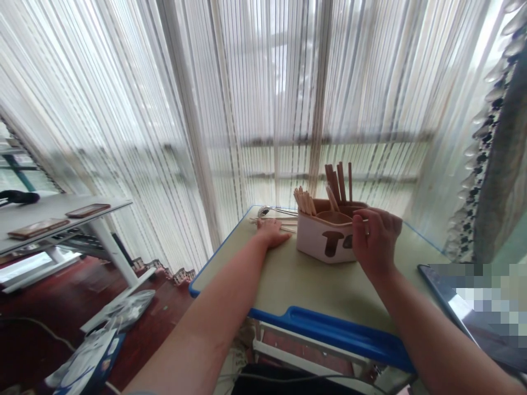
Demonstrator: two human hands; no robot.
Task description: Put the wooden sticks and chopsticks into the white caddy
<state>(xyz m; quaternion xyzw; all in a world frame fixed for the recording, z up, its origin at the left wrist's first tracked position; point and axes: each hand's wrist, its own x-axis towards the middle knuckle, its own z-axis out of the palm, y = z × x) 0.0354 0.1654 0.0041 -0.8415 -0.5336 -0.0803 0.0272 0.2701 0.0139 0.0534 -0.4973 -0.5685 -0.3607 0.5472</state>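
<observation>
A white holder with brown lettering (313, 238) stands on a small pale table (296, 280). Light wooden sticks (303, 201) and darker chopsticks (340, 184) rise from its compartments. To its left, my left hand (272, 231) lies over loose pale sticks (289, 221), thumb stretched out toward the holder. Just beyond these fingers is a shiny metal utensil (264, 210) with a thin handle. My right hand (376, 236) is closed at the holder's right front corner, covering part of the lettering. What its curled fingers hold, if anything, is hidden.
Blue edging (329, 323) borders the table. A dark-screened device (448, 299) lies at the right. Sheer striped curtains (272, 109) hang behind. Another table (119, 206) stands left, bearing flat framed objects (39, 227). Plastic bags (132, 307) and a cable (45, 325) are on the red floor.
</observation>
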